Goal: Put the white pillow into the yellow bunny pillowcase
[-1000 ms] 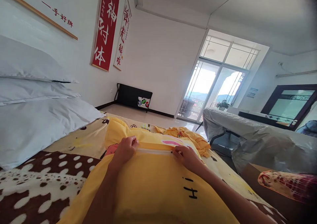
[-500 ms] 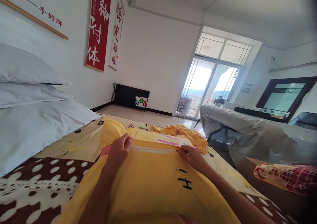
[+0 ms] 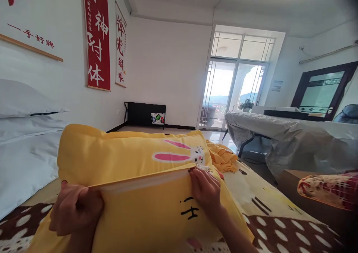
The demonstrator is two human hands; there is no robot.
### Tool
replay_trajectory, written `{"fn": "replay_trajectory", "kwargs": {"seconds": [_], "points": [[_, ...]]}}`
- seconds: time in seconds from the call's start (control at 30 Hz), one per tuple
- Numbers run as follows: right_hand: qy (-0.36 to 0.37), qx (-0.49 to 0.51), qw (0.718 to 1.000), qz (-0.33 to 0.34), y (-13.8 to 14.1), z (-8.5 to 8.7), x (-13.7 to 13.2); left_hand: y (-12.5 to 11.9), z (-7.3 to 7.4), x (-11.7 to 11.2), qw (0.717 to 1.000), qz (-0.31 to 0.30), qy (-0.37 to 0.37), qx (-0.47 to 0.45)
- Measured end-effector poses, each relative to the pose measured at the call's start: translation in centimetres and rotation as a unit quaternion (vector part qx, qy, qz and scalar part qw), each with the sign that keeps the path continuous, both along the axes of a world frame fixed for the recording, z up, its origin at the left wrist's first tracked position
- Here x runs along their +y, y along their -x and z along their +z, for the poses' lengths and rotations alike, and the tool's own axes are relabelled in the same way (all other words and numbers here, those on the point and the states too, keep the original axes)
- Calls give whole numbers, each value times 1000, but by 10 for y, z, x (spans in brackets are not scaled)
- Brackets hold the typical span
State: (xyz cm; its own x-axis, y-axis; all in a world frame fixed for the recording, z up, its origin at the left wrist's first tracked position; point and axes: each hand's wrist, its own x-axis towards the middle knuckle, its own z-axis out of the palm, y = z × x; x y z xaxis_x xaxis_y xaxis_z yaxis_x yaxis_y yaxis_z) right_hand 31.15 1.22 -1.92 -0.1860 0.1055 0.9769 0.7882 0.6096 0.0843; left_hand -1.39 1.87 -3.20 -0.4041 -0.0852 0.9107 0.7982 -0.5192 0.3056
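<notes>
A yellow pillowcase (image 3: pixel 145 212) with black "Hi" lettering lies across the bed in front of me, its edge pulled taut between my hands. A pale strip runs along this edge. My left hand (image 3: pixel 77 206) is closed in a fist on the left end of the edge. With a pinch, my right hand (image 3: pixel 205 187) grips the other end, close to a printed rabbit face. Beyond the edge, plump yellow fabric with the rabbit's pink ears (image 3: pixel 172 157) bulges up; whether it belongs to the same piece, I cannot tell. Crumpled yellow cloth (image 3: pixel 223 158) lies behind it to the right.
White pillows (image 3: pixel 30 141) are stacked at the left. Under everything spreads a cream and brown patterned blanket (image 3: pixel 268 193). A cardboard box (image 3: pixel 289 182) with a red patterned cloth (image 3: pixel 327 189) stands at the right, near a plastic-covered table (image 3: pixel 279 130).
My left hand has moved left and nearer, stretching the edge wider. The far yellow part now stands higher and shows the rabbit's face. My right hand has shifted slightly left, and the view has turned.
</notes>
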Motion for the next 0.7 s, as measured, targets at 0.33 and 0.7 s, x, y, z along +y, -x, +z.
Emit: {"fn": "replay_trajectory", "kwargs": {"seconds": [0.33,0.7], "points": [[189,84,978,-22,-16,-52,27,1,-12,62,926,-30,347,145],[164,42,985,26,-19,-24,5,-126,13,-24,876,-117,243,399]]}}
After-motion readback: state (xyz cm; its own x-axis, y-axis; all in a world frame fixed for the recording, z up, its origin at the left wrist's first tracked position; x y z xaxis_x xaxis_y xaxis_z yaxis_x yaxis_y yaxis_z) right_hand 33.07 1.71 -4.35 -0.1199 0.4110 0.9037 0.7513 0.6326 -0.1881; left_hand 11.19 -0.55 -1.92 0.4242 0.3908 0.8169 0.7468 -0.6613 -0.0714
